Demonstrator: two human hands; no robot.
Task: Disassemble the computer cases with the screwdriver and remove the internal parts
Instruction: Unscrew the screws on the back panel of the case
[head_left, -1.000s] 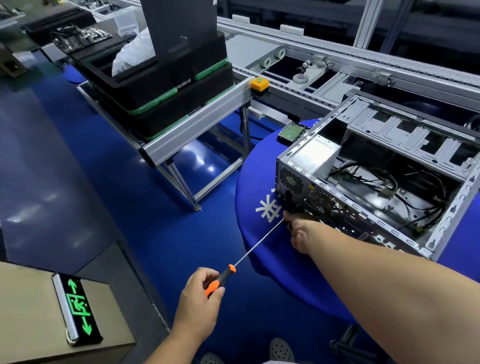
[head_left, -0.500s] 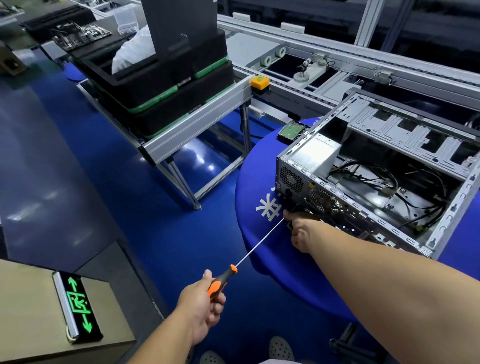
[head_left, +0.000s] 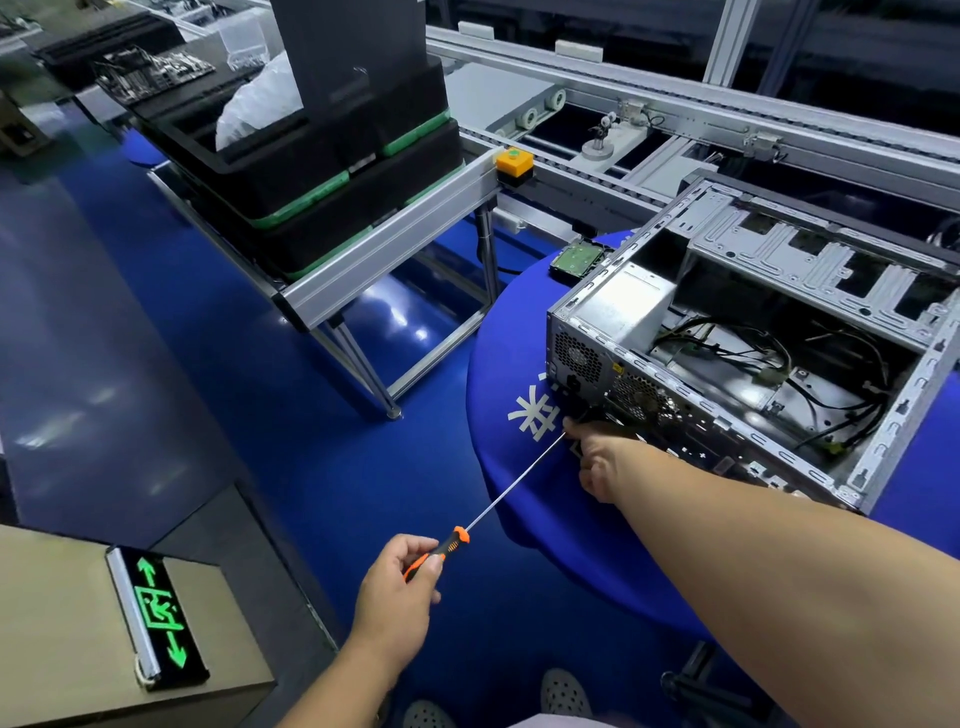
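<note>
Screwdriver (head_left: 470, 530) is the landmark for this entry. At its near end, left hand (head_left: 397, 597) has fingers curled round the orange and black handle. The long thin shaft runs up and right from there to the rear panel of the computer case (head_left: 753, 358), which lies open-sided on the blue table (head_left: 524, 499). At the tip, right hand (head_left: 597, 457) sits against the panel's lower edge with thumb and forefinger at the shaft end; whether they pinch the tip or a screw cannot be told, since the hand hides the contact. Right of the tip, inside the case: power supply (head_left: 631, 301) in the back corner, loose black cables (head_left: 769, 374) beyond it.

Step in hand, judged: seating the tip in a rear-panel screw. To do it well, keep the shaft square to the panel, press along its axis before turning, and let the right fingers steady the tip so it does not slip out.
</note>
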